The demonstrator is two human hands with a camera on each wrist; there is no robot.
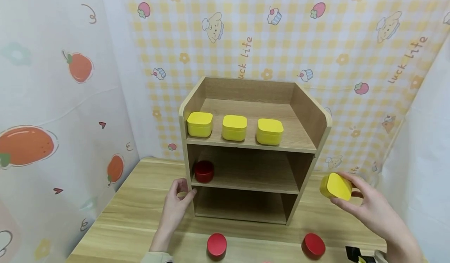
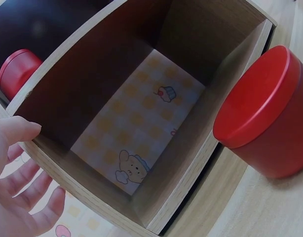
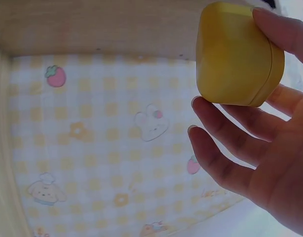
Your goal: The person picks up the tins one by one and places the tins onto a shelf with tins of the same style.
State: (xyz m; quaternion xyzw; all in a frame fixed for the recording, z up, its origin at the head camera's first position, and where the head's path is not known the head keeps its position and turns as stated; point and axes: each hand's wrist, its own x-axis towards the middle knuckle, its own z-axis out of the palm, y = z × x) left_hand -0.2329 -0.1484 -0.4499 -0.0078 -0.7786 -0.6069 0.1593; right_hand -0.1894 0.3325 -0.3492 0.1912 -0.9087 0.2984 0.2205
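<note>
A wooden shelf point(image 1: 242, 145) stands on the table. My left hand point(image 1: 177, 202) is at its left side panel, the thumb over the front edge and the fingers on the outer side, as the left wrist view point(image 2: 23, 182) also shows. To the right of the shelf, above the table, my right hand point(image 1: 372, 200) holds a yellow lidded box point(image 1: 339, 186) with rounded corners between thumb and fingers. In the right wrist view that box point(image 3: 235, 54) is tilted. Several like yellow boxes point(image 1: 234, 128) stand in a row along the top board's front.
A round red tin point(image 1: 204, 171) sits at the left of the middle compartment. Two more red tins point(image 1: 216, 245) point(image 1: 313, 246) stand on the table in front of the shelf. Patterned cloth point(image 1: 246, 28) hangs behind, with white cloth at both sides.
</note>
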